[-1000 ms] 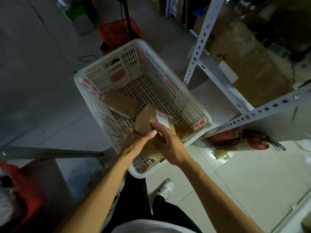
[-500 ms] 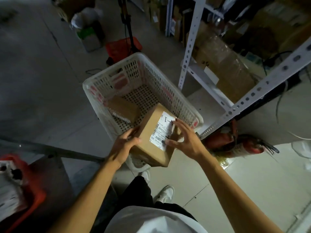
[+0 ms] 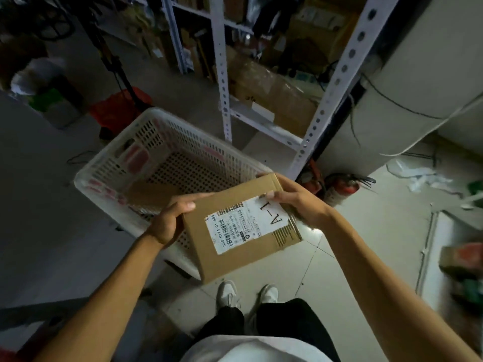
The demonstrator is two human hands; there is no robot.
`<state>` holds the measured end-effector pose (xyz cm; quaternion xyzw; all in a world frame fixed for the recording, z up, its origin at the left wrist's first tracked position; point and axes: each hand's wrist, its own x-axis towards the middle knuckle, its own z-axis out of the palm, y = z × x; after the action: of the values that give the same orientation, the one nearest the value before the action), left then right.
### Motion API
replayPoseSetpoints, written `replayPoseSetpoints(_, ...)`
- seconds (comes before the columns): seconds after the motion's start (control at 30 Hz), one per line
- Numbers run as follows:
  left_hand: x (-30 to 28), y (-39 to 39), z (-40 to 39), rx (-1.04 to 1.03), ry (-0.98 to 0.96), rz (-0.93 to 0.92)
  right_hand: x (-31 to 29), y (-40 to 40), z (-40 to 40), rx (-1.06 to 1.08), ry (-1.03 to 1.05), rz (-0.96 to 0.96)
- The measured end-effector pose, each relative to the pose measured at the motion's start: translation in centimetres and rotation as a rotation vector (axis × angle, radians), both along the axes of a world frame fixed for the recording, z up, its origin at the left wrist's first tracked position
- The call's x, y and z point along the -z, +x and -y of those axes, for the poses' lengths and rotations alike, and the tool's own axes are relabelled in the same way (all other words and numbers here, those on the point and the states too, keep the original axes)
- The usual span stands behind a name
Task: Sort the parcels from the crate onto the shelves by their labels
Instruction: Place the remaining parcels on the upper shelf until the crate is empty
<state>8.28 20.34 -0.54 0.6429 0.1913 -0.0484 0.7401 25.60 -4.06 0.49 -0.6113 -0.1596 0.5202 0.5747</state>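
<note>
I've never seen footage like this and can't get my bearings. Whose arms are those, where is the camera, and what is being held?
The camera is worn on a person's head and looks down, so the arms are the wearer's own. The left hand and the right hand grip a cardboard box by opposite ends. Its white label reads A-1. Behind it a white plastic crate stands on the floor, with another brown parcel inside. Metal shelves stand beyond. The person's white shoes show below.
</note>
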Motion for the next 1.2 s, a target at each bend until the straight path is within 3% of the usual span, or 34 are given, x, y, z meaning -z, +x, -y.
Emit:
replayPoseSetpoints(0.17,-1.0,2.9,5.3,0.137,0.137,0.065,1.2,-2.6,7.3,0.365,0.131,-0.101)
replayPoseSetpoints(0.33,-1.1,5.2,13.2,0.28,0.202,0.075,1.6,-3.8,15.6,0.84,0.035,-0.085)
replayPoseSetpoints(0.43,-0.8,7.1,20.1,0.35,0.231,0.118,1.2,-4.2,20.6,1.134,-0.026,-0.063)
replayPoseSetpoints(0.67,-1.6,11.5,40.6,0.366,0.251,0.195,-0.9,-5.5,32.8,1.605,0.104,-0.033)
replayPoseSetpoints(0.8,-2.9,12.7,49.8,0.567,0.1,0.258,-2.5,-6.7,40.1,1.665,0.114,0.088)
replayPoseSetpoints(1.0,-5.2,16.3,57.3,0.794,0.101,0.459,-4.1,-9.9,48.8,1.616,-0.22,0.501)
replayPoseSetpoints(1.2,-8.1,20.8,62.5,0.993,0.023,0.545,-7.3,-9.1,54.0,1.566,-0.44,0.712)
